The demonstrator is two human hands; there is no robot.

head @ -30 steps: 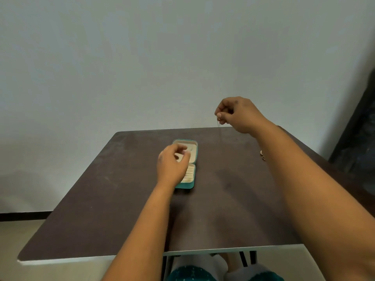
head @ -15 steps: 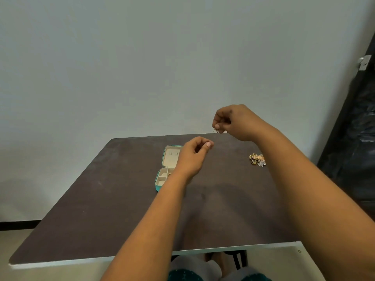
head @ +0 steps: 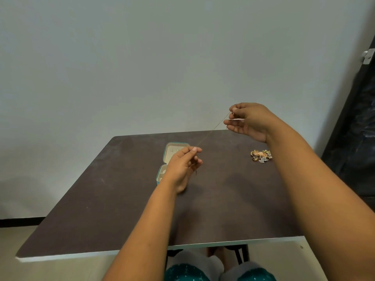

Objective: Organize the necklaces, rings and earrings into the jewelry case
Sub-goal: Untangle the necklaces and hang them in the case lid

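A thin necklace chain (head: 213,129) is stretched taut in the air between my two hands. My right hand (head: 248,120) pinches its upper end, raised above the table's far edge. My left hand (head: 185,165) pinches the lower end just over the open teal jewelry case (head: 169,154), hiding part of it. The case lies on the dark brown table (head: 121,199), its cream lining showing. A small pile of gold and silver jewelry (head: 261,156) sits on the table at the right, beside my right forearm.
A plain pale wall stands right behind the table. A black door or panel (head: 357,128) runs along the right side. My knees (head: 203,268) show below the table's white front edge.
My left hand lifted off the case and took the chain's lower end. Both hands moved apart, drawing the chain straight. The view shifted, bringing the jewelry pile into sight.
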